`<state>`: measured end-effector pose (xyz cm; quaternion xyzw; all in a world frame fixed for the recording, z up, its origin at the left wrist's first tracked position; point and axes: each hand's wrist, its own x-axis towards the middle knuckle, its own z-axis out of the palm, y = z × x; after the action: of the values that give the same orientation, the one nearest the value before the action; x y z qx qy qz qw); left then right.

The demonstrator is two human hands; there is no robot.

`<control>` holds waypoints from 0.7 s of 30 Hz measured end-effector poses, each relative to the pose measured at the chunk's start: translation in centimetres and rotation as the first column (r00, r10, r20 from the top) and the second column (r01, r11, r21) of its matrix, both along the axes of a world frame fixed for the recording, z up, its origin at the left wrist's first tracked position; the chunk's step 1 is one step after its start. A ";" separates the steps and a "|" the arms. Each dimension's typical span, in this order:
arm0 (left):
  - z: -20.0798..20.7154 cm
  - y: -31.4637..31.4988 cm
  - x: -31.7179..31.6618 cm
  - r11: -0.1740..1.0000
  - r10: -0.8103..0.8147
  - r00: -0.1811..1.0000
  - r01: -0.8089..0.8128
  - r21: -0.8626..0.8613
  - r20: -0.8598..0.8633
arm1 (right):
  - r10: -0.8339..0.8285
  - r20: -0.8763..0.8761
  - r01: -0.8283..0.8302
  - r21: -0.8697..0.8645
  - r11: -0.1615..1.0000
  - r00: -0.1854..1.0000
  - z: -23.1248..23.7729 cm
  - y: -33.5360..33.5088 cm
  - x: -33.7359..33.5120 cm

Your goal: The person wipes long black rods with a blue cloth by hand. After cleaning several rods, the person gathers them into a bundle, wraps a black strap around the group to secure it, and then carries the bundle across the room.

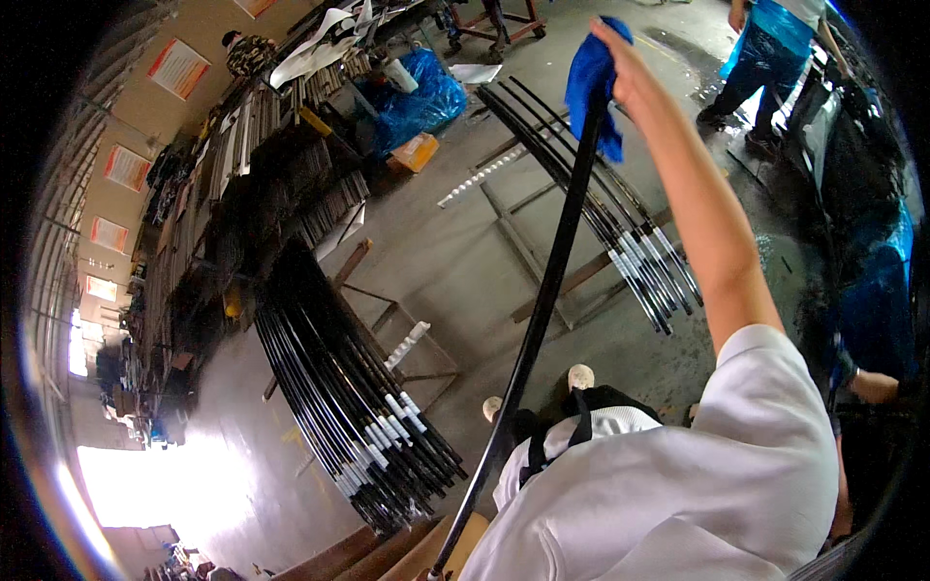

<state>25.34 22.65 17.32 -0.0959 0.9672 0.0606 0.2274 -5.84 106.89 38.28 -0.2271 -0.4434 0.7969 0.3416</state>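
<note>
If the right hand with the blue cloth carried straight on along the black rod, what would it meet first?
Probably nothing close: the right hand holds the blue cloth at the black rod's far end. Beyond lies bare concrete floor, then a red-brown metal stand, though depth is unclear.

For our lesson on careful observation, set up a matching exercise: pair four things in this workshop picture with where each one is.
Things:
1. blue cloth
2. long black rod
3. orange cardboard box
4. bundle of black rods with white bands

Places:
A. on the floor by blue bags
B. gripped in the right hand
C. lying on a frame, left
D. slanting from cloth to lower edge

Pairs: 1-B, 2-D, 3-A, 4-C
</note>
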 end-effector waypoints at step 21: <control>0.2 6.4 -2.5 0.958 -0.030 1.000 0.031 0.285 -0.008 | 0.336 -0.500 -0.473 -0.176 0.863 0.799 0.3 -10.1 -2.6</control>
<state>22.84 29.09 17.51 -0.0469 0.9501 0.1960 0.2382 -8.45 96.75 38.58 0.0180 -0.2674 0.9385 0.2178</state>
